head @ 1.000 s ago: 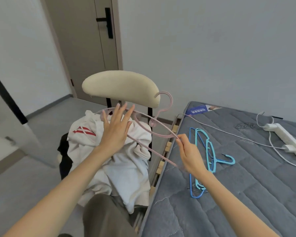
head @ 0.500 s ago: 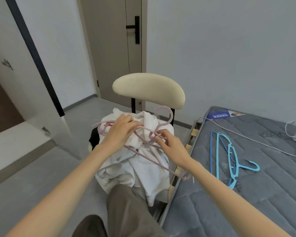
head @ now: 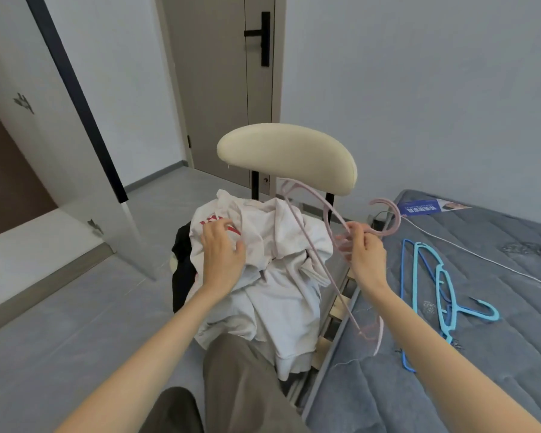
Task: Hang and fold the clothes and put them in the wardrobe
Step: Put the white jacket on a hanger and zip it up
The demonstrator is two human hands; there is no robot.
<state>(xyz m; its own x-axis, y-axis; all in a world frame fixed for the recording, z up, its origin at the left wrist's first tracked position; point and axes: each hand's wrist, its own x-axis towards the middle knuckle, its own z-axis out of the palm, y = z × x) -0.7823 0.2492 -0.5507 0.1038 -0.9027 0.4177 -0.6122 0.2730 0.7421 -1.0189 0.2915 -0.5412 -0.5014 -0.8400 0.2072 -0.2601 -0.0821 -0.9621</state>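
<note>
Clearly we were early in the job. At the left, what we took for the wardrobe's white door with a black edge [head: 85,120] stood open, its inside mostly out of view. Our left hand [head: 222,256] curled its fingers into the crumpled white garment with red print [head: 278,292], heaped over a black garment [head: 181,270] on the cream-backed chair [head: 286,157]. Our right hand [head: 364,253] pinched the thin pink plastic hangers [head: 396,214] near the neck, not yet inside any garment. Blue plastic hangers [head: 447,307] lay unused on the grey quilted mattress [head: 497,354]. Hanging, folding and stowing all remained, we judged.
</note>
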